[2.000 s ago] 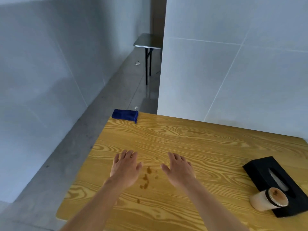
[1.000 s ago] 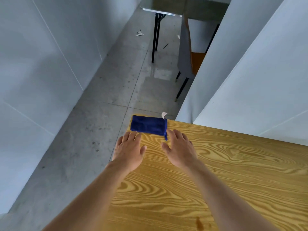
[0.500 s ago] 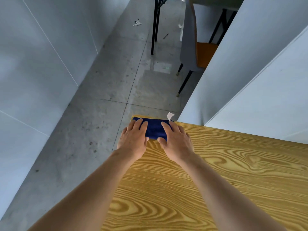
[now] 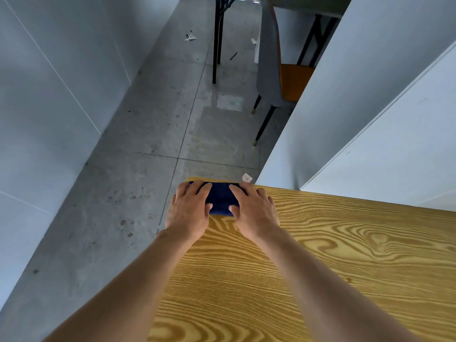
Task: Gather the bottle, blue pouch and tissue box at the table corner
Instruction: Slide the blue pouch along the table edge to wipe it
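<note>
Blue pouch (image 4: 220, 199) lies flat at the far-left corner of the wooden table (image 4: 320, 255), its long side along the table's far edge. Near to far from that pouch: both forearms extend across the tabletop toward it; the left hand (image 4: 188, 209) rests palm-down on its left end, and the right hand (image 4: 254, 211) rests palm-down on its right end. Fingers of both hands are spread over the fabric with thumbs at its near edge; whether either hand is actually gripping cannot be determined. Beyond the pouch, a small white tag (image 4: 247, 178) projects past the table corner. Farther off, a chair (image 4: 276, 77) stands on the grey floor (image 4: 148, 144).
</note>
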